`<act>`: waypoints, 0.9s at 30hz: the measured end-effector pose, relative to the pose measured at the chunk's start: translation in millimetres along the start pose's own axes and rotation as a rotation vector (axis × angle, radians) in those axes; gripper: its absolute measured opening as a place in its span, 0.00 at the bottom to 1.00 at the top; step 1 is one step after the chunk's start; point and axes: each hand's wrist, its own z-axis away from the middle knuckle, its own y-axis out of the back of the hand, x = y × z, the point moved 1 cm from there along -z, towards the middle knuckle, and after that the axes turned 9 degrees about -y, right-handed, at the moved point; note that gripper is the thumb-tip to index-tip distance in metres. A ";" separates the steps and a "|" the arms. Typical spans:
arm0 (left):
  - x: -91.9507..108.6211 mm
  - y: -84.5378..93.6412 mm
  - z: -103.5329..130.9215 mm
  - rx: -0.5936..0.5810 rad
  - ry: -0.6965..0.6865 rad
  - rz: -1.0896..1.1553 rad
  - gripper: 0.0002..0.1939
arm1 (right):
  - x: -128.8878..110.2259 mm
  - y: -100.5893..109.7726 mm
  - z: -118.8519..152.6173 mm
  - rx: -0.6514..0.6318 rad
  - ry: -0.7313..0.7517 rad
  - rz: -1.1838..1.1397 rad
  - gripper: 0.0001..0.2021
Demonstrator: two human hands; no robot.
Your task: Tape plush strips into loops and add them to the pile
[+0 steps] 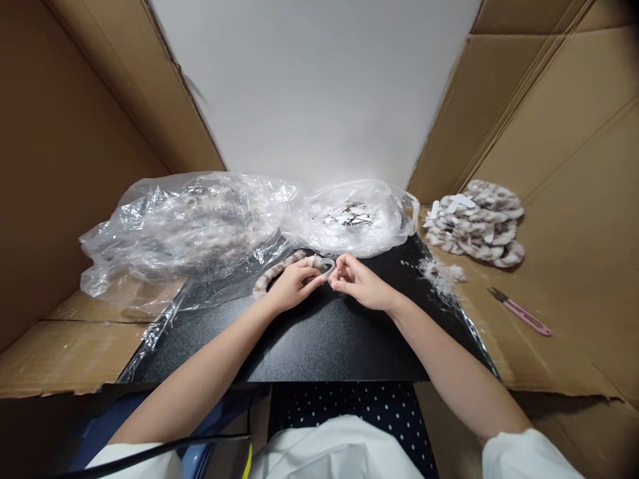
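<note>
A furry band [275, 271], mottled beige and brown, lies curved on the black work surface [319, 339]. My left hand [294, 285] is closed around one end of it, where a pale, smooth strip [328, 266] forms a small loop. On the right of that loop, my right hand [357, 283] has thumb and forefinger pinched together, close against the strip. Whatever is between those fingertips is too small to make out. Part of the furry band is hidden behind my left hand.
Behind the hands lie a large clear plastic bag [190, 219] of furry pieces and a smaller bag [309, 229] with white and dark tags. To the right are stacked furry bands [479, 226] with white tags, white fluff [442, 276] and pink thread snips [524, 316]. Cardboard walls [564, 133] stand at both sides.
</note>
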 end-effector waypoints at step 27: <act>12.1 1.6 -3.0 -0.077 0.107 0.025 0.20 | -37.6 14.6 6.3 0.350 -0.134 0.699 0.16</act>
